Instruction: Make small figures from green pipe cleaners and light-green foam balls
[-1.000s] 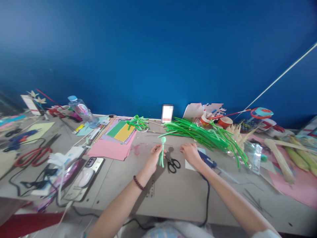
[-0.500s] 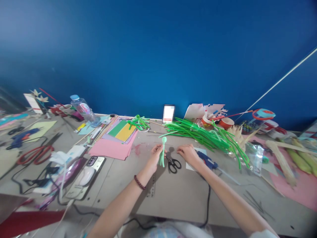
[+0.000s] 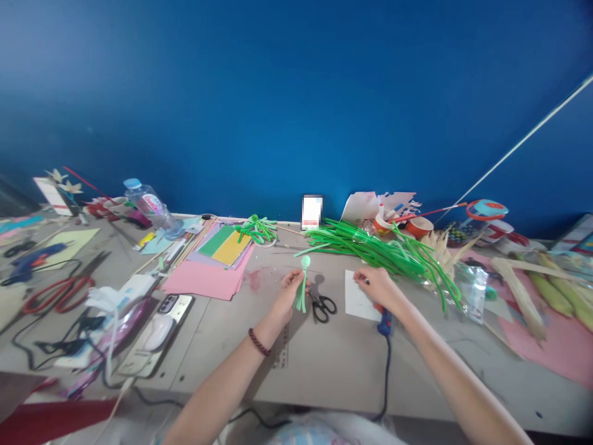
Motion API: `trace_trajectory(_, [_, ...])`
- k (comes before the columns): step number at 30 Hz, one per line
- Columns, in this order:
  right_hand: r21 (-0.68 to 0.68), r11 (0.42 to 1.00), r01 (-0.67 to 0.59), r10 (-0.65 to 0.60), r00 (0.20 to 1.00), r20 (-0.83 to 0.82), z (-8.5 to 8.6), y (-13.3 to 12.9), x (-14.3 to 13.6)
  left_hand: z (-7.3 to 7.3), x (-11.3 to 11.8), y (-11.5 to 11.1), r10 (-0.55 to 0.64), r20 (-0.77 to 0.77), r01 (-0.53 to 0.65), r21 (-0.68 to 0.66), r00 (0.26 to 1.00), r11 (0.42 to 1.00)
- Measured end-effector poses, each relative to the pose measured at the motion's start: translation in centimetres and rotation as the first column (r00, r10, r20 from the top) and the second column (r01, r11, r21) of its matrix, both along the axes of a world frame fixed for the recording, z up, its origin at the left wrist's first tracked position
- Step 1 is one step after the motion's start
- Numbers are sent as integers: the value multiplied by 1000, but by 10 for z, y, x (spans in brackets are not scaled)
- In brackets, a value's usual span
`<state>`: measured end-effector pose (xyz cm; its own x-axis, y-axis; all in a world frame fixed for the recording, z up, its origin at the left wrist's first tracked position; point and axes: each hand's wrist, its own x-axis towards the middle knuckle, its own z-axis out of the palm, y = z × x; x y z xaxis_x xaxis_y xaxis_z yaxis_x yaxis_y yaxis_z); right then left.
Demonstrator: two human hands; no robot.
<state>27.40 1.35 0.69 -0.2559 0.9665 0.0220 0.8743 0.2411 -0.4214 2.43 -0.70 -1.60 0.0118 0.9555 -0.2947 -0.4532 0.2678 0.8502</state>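
Observation:
Upright in my left hand (image 3: pixel 293 290) is a light green pipe-cleaner figure (image 3: pixel 306 263) with a round top and strands hanging below, pinched between the fingers. Black-handled scissors (image 3: pixel 323 308) lie just right of it on the table. My right hand (image 3: pixel 373 285) is over a white paper (image 3: pixel 356 301), its fingers curled together; whatever they hold, if anything, is too small to name. Partly hidden under the right wrist is a blue glue gun (image 3: pixel 384 322). Behind both hands lies a bundle of green pipe cleaners (image 3: pixel 380 247).
Pink paper (image 3: pixel 204 281) and a small green pile (image 3: pixel 257 230) are at the left, with a phone (image 3: pixel 155 337), red scissors (image 3: pixel 60 293) and a bottle (image 3: pixel 151 207) beyond. Corn husks (image 3: pixel 519 296) lie right. A small screen (image 3: pixel 312 212) stands against the wall.
My right hand has moved right, away from the left hand, over the white paper. The glue gun now points the other way, nearer the table's front. My left hand still holds the green figure.

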Motion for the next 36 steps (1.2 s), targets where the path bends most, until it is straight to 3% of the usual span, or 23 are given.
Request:
trace_trajectory(7, [-49, 999, -18, 24, 991, 132, 2, -12, -3, 3, 0, -2, -13, 7, 13, 1, 1000, 1000])
trace_trajectory(15, [18, 994, 110, -107, 989, -103, 15, -13, -8, 5, 0, -3, -42, 57, 42, 8, 997, 999])
trace_trajectory(23, [213, 974, 77, -120, 973, 198, -8, -20, -14, 0, 0, 0, -21, 20, 21, -10, 1000, 1000])
trace_trajectory(27, [168, 985, 33, -17, 995, -96, -12, -28, -32, 2, 1, -2, -43, 29, 44, -11, 999, 999])
trace_trajectory(30, [-16, 1000, 20, -24, 926, -376, -10, -32, -54, 6, 2, -5, -56, 40, 57, -22, 998, 998])
trace_trajectory(34, [-286, 957, 54, -239, 704, -669, -11, -34, -79, 6, 5, -7, -67, 76, 69, -35, 995, 997])
trace_trajectory(36, [-355, 932, 68, -327, 578, -748, -12, -33, -86, 4, 6, -7, -85, 91, 87, -22, 992, 996])
